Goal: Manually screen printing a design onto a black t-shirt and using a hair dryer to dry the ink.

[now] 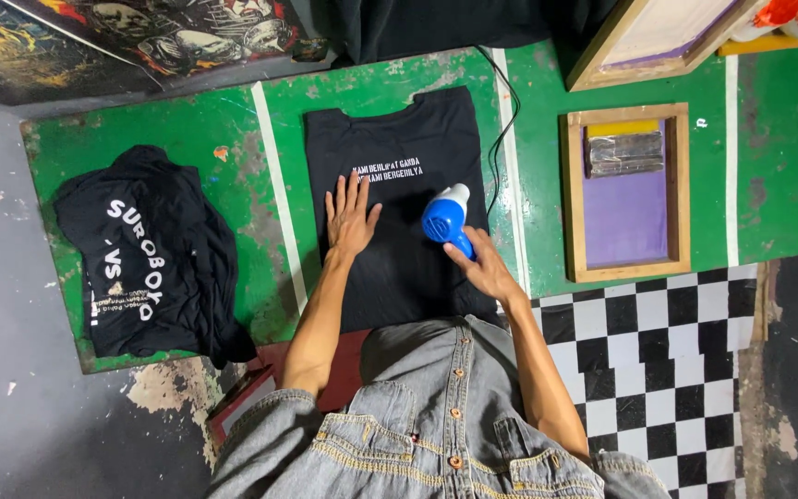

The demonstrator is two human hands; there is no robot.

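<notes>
Bottom centre of frame: person's grey denim jacket [436, 416], sleeves rolled, both forearms reaching up-frame. Right hand [482, 268], centre, fingers wrapped round the handle of a blue and white hair dryer [445, 217], nozzle end pointing up-left over the shirt. Left hand [350, 217], just left of the dryer, fingers spread, palm pressed flat on a black t-shirt [399, 203]. Shirt lies flat, centre of frame, on a green board [187, 120] with white stripes; small white print on the shirt just above the left hand's fingertips. Black cord [501, 129] runs from the dryer up along the shirt's right edge to the top of frame. Left of frame: crumpled pile of black shirts [150, 249] with white lettering, on the same board, well apart from the hands. Right of centre: wooden printing frame [626, 192] with purple screen, a squeegee lying in its upper part. Lower right: black-and-white checkered floor [658, 351]. Top right corner: second wooden frame [658, 37], partly cut off. Top left: dark printed artwork [168, 28].
</notes>
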